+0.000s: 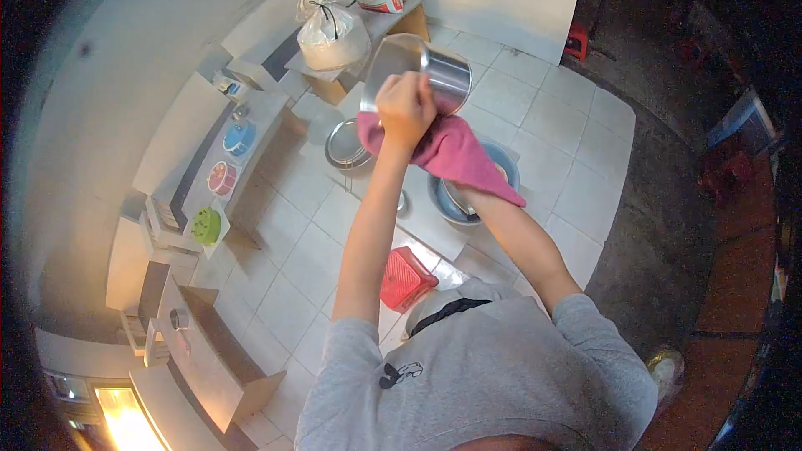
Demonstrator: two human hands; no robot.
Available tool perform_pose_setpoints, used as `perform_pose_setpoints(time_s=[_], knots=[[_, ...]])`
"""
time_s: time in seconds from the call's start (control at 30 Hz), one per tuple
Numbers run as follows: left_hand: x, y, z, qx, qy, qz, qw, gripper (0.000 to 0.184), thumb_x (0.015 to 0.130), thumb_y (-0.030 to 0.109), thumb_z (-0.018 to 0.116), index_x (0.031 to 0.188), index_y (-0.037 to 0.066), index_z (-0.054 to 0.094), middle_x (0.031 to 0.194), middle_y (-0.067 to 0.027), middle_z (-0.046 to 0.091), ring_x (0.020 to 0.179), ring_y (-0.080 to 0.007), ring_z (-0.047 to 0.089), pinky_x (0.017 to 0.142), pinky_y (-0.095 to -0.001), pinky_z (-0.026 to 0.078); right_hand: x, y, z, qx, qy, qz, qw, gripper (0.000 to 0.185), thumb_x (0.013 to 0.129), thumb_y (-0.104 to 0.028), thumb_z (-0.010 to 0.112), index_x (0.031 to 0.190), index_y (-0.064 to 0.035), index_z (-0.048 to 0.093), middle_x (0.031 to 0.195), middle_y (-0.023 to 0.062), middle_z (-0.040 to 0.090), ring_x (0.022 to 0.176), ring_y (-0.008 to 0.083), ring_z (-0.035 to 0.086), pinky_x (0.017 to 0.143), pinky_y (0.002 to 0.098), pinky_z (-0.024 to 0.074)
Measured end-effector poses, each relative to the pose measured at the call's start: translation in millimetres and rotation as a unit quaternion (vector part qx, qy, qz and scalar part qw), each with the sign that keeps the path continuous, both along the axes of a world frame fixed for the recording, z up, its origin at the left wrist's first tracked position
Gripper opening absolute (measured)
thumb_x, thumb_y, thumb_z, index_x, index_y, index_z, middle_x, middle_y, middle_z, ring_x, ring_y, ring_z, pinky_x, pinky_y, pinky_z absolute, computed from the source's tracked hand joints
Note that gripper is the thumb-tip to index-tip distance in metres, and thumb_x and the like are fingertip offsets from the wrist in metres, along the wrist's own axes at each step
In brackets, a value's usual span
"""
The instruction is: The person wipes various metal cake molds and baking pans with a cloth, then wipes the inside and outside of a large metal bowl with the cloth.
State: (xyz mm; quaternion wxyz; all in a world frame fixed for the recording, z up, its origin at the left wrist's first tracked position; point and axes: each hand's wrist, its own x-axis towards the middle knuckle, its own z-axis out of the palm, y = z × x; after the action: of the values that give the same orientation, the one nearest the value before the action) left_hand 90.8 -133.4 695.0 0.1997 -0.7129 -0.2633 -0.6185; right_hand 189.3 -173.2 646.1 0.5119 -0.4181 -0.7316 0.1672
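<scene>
A shiny steel pot (449, 79) is held up in front of me, tilted on its side. My left hand (405, 108) is closed in a fist at its near edge. Beneath the pot, a pink cloth (464, 154) is bunched against it and hangs down to the right. This cloth covers my right hand; only the right wrist (472, 199) and forearm show, so its fingers are hidden. Below the cloth, a blue-grey basin (510, 169) stands on the floor, partly covered by my arm and the cloth.
A round steel lid or tray (344, 144) lies left of the basin. A red plastic stool (408, 278) is close to my body. Along the left are low benches with a blue container (239, 139), a red one (221, 178) and a green one (205, 225). Filled bags (334, 38) stand at the back.
</scene>
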Motion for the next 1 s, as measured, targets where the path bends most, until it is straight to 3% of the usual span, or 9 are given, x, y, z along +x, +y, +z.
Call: perform_pose_setpoints(time_s=[0.2, 0.47, 0.6, 0.73, 0.8, 0.87, 0.9, 0.93, 1.0], knots=[[-19.0, 24.6, -41.3, -0.052, 0.115, -0.020, 0.992, 0.024, 0.074, 0.010, 0.058, 0.058, 0.007, 0.041, 0.046, -0.0068, 0.041, 0.041, -0.0236, 0.042, 0.046, -0.0329, 0.035, 36.6, 0.0, 9.6, -0.103, 0.140, 0.139, 0.975, 0.034, 0.085, -0.022, 0.048, 0.114, -0.0056, 0.042, 0.104, 0.0054, 0.049, 0.098, 0.0173, 0.049, 0.081, 0.0313, 0.0422], [-39.3, -6.8, -15.6, -0.003, 0.224, -0.006, 0.975, 0.031, 0.072, 0.018, 0.063, 0.051, 0.011, 0.041, 0.041, -0.0013, 0.038, 0.038, -0.0160, 0.041, 0.046, -0.0276, 0.035, 89.3, -11.9, 2.2, -0.254, 0.326, 0.309, 0.857, 0.028, 0.083, -0.017, 0.052, 0.108, -0.0050, 0.046, 0.102, 0.0032, 0.048, 0.097, 0.0141, 0.047, 0.082, 0.0303, 0.0404], [-22.2, -26.8, -24.8, 0.029, 0.384, -0.183, 0.904, 0.036, 0.068, 0.030, 0.067, 0.051, 0.013, 0.040, 0.046, -0.0010, 0.041, 0.044, -0.0151, 0.046, 0.054, -0.0280, 0.042, 80.7, -2.5, -5.7, -0.336, 0.427, 0.365, 0.756, 0.025, 0.082, -0.014, 0.053, 0.104, -0.0047, 0.048, 0.100, 0.0021, 0.048, 0.097, 0.0125, 0.046, 0.083, 0.0299, 0.0396], [-19.7, -24.3, -40.6, 0.061, 0.504, -0.231, 0.830, 0.035, 0.071, 0.034, 0.064, 0.055, 0.012, 0.042, 0.051, -0.0009, 0.045, 0.051, -0.0148, 0.049, 0.059, -0.0275, 0.042, 75.7, -5.8, -4.5, -0.435, 0.139, 0.172, 0.873, 0.019, 0.080, -0.018, 0.052, 0.086, 0.0001, 0.052, 0.069, 0.0024, 0.052, 0.053, 0.0091, 0.051, 0.049, 0.0263, 0.0438], [-26.2, -17.0, -47.5, 0.067, 0.546, -0.219, 0.806, 0.035, 0.072, 0.036, 0.062, 0.056, 0.011, 0.043, 0.055, -0.0014, 0.049, 0.055, -0.0145, 0.051, 0.061, -0.0278, 0.042, 75.6, 8.0, -43.7, -0.358, 0.016, 0.134, 0.924, 0.019, 0.082, -0.020, 0.054, 0.086, -0.0018, 0.050, 0.068, 0.0012, 0.050, 0.061, 0.0100, 0.051, 0.051, 0.0253, 0.0417], [-30.5, -7.9, -67.3, 0.036, 0.338, -0.144, 0.930, 0.032, 0.070, 0.037, 0.063, 0.072, 0.006, 0.055, 0.081, -0.0092, 0.056, 0.078, -0.0149, 0.054, 0.080, -0.0313, 0.040, 69.9, 13.5, -91.3, -0.331, 0.216, 0.016, 0.918, 0.020, 0.083, -0.021, 0.052, 0.085, -0.0018, 0.050, 0.070, 0.0012, 0.051, 0.062, 0.0088, 0.049, 0.053, 0.0252, 0.0409], [-31.4, -16.3, -82.6, -0.072, 0.276, -0.065, 0.956, 0.044, 0.071, 0.029, 0.064, 0.102, 0.000, 0.053, 0.104, -0.0153, 0.052, 0.098, -0.0202, 0.050, 0.094, -0.0386, 0.031, 65.5, 15.8, -105.3, -0.316, 0.393, 0.089, 0.859, 0.021, 0.084, -0.023, 0.052, 0.081, -0.0023, 0.051, 0.070, 0.0002, 0.050, 0.061, 0.0085, 0.047, 0.053, 0.0253, 0.0401], [-21.8, -26.9, -98.0, -0.071, 0.277, -0.069, 0.956, 0.044, 0.071, 0.029, 0.064, 0.102, 0.000, 0.053, 0.104, -0.0153, 0.052, 0.098, -0.0202, 0.050, 0.094, -0.0386, 0.031, 62.7, 16.1, -125.1, -0.315, 0.395, 0.085, 0.859, 0.021, 0.084, -0.023, 0.052, 0.081, -0.0023, 0.051, 0.070, 0.0002, 0.050, 0.061, 0.0085, 0.047, 0.053, 0.0253, 0.0401], [10.3, -37.1, -135.7, -0.300, -0.160, 0.006, 0.940, 0.053, 0.073, 0.020, 0.060, 0.119, 0.001, 0.042, 0.108, -0.0158, 0.052, 0.105, -0.0278, 0.047, 0.097, -0.0438, 0.026, 57.1, 11.3, -158.3, -0.158, 0.248, -0.113, 0.949, 0.020, 0.085, -0.024, 0.051, 0.083, -0.0038, 0.050, 0.072, -0.0005, 0.051, 0.061, 0.0084, 0.048, 0.052, 0.0247, 0.0395]])
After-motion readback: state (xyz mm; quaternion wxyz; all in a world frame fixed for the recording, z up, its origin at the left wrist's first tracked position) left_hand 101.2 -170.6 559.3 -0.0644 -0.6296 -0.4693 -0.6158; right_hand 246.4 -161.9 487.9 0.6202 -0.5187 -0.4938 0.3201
